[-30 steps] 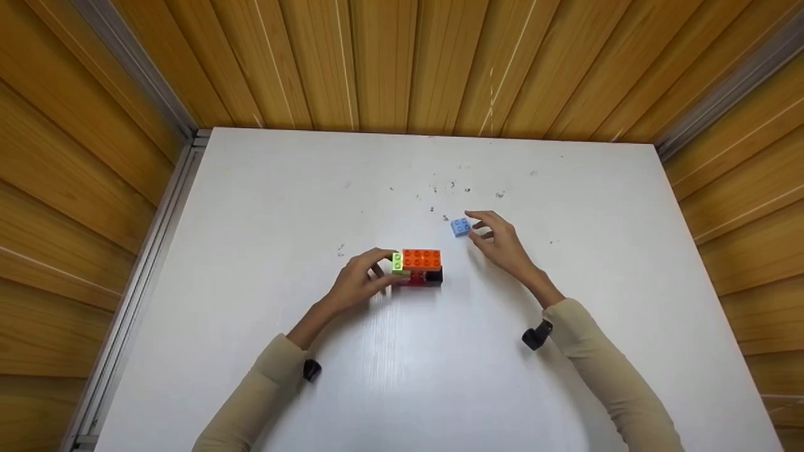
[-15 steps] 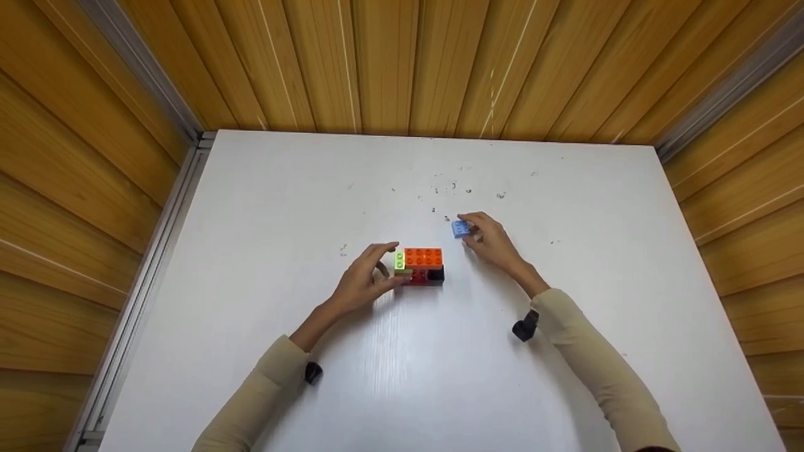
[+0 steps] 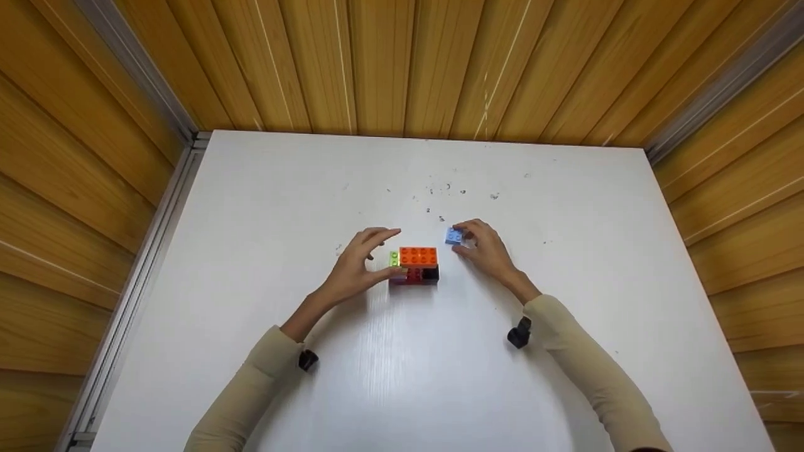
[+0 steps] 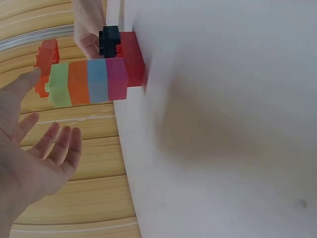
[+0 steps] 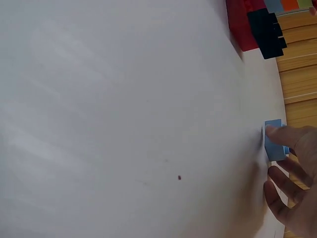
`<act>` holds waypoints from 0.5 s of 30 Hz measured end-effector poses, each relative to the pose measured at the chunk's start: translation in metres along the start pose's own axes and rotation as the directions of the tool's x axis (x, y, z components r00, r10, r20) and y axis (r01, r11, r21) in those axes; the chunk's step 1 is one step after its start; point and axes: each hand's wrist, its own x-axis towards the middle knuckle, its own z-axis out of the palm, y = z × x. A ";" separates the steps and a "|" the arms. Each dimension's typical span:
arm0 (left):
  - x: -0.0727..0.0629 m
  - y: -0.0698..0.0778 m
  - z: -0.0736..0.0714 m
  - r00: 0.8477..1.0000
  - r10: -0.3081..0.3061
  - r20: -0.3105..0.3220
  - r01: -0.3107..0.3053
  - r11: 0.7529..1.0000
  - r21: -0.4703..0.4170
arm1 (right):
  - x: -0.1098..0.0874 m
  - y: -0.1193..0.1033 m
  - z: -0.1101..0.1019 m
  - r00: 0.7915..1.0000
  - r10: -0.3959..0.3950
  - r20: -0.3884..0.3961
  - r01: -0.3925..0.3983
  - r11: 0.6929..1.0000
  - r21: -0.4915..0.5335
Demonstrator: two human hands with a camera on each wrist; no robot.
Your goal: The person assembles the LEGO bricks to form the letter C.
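Observation:
A stack of toy building bricks stands on the table. In the left wrist view its red base brick [image 4: 132, 59] carries a black brick [image 4: 110, 41] and a column of magenta, blue, orange and lime bricks [image 4: 59, 84]. An orange-red brick [image 3: 418, 257] lies across the top. My left hand [image 3: 349, 271] is beside the stack, fingers spread, thumb at its near left side; contact is hard to tell. With thumb and fingers, my right hand [image 3: 490, 252] pinches a light blue brick [image 3: 453, 236], right of and slightly behind the stack. The right wrist view shows that thumb on the blue brick [image 5: 274, 144].
The white table [image 3: 402, 376] has small dark marks [image 3: 463, 191] behind the bricks. Wood-look panels [image 3: 377, 69] rise at the back and sides. A black wrist camera [image 3: 519, 334] sits at the right sleeve, another camera [image 3: 308, 360] at the left.
My right hand has closed on the light blue brick and brought it slightly left and nearer. My left fingers have lifted away from the stack's far side and spread.

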 end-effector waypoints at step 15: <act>0.011 0.009 0.008 0.997 0.045 0.067 -0.046 0.999 0.017 | -0.018 -0.005 -0.008 0.998 -0.022 -0.063 0.029 0.993 0.114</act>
